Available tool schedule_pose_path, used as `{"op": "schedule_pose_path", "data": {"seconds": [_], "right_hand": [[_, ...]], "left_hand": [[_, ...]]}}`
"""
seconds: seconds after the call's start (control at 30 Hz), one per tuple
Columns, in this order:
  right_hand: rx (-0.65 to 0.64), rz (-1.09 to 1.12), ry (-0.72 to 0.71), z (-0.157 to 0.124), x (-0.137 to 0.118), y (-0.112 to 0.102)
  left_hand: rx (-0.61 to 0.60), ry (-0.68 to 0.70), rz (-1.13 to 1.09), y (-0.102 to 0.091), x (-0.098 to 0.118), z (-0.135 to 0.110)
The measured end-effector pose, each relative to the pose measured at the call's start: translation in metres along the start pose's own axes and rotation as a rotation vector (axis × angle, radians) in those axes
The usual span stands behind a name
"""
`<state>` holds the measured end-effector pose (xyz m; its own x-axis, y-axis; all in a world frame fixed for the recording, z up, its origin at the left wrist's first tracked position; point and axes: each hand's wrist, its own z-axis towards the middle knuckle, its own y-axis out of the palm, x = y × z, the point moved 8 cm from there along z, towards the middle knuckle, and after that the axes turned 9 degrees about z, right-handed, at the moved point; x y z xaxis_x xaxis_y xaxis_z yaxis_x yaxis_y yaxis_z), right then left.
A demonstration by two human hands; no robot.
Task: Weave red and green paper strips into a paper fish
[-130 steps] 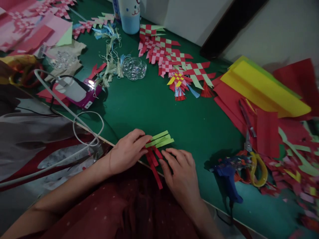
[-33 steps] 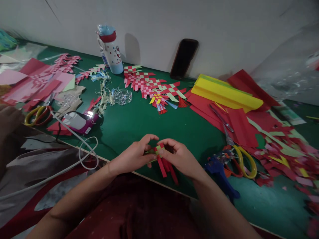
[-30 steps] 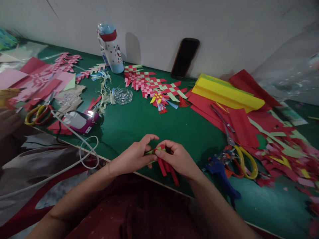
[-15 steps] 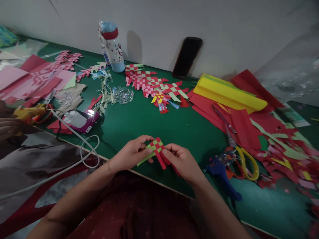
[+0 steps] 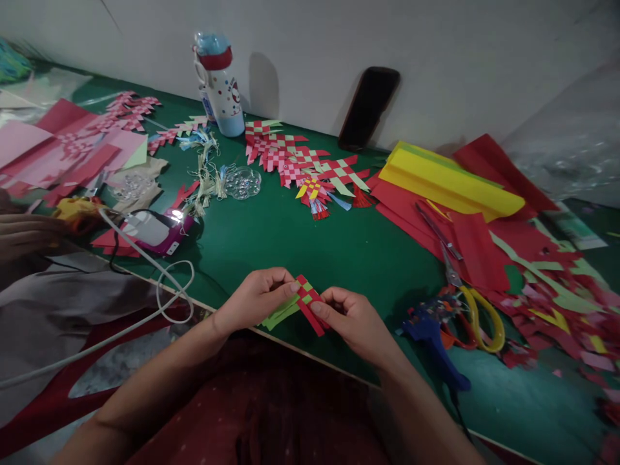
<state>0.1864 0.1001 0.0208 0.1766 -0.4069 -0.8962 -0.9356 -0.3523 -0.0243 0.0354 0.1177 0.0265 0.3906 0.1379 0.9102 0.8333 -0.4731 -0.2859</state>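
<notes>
A small woven piece of red and green paper strips point(image 5: 303, 300) is held between both hands just above the near edge of the green table point(image 5: 290, 239). My left hand point(image 5: 252, 300) pinches its left side, where green strip ends stick out. My right hand point(image 5: 356, 320) pinches its right side, over the loose red strip ends. Both hands are closed on the piece.
Finished woven pieces point(image 5: 310, 165) lie at the back by a bottle point(image 5: 220, 84) and a phone point(image 5: 369, 106). Yellow and red paper sheets point(image 5: 445, 184), yellow-handled scissors point(image 5: 477, 310) and a blue glue gun point(image 5: 433, 339) lie right. Another person's hand point(image 5: 26, 232) is at the left edge.
The woven piece has been turned and lowered between my hands; it now lies flatter with green ends to the left. At left the other person's hand holds a yellow tool.
</notes>
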Motion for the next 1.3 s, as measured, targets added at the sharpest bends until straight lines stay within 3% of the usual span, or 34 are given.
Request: {"op": "schedule_pose_path", "data": {"seconds": [0.2, 0.43, 0.63, 0.9, 1.0, 1.17, 1.3], "right_hand": [[-0.027, -0.106, 0.013, 0.0, 0.0, -0.002], [-0.101, -0.005, 0.011, -0.001, -0.005, 0.004], [-0.106, -0.062, 0.046, 0.0, -0.003, 0.004], [-0.232, -0.055, 0.103, 0.004, -0.015, 0.007], [-0.238, -0.059, 0.099, 0.005, -0.02, 0.008], [-0.238, -0.086, 0.105, 0.007, -0.018, 0.009], [-0.275, -0.137, 0.103, 0.007, -0.018, 0.008]], "left_hand": [[-0.017, 0.007, -0.006, 0.0, 0.0, -0.001], [0.002, 0.003, -0.062, 0.0, -0.003, 0.0], [0.032, 0.008, -0.068, -0.001, -0.001, -0.001], [-0.237, 0.075, -0.083, 0.003, 0.011, 0.004], [-0.217, 0.048, 0.004, 0.003, 0.01, 0.005], [-0.211, 0.038, -0.192, 0.01, 0.007, 0.0], [-0.233, 0.068, -0.175, 0.008, 0.006, -0.003]]}}
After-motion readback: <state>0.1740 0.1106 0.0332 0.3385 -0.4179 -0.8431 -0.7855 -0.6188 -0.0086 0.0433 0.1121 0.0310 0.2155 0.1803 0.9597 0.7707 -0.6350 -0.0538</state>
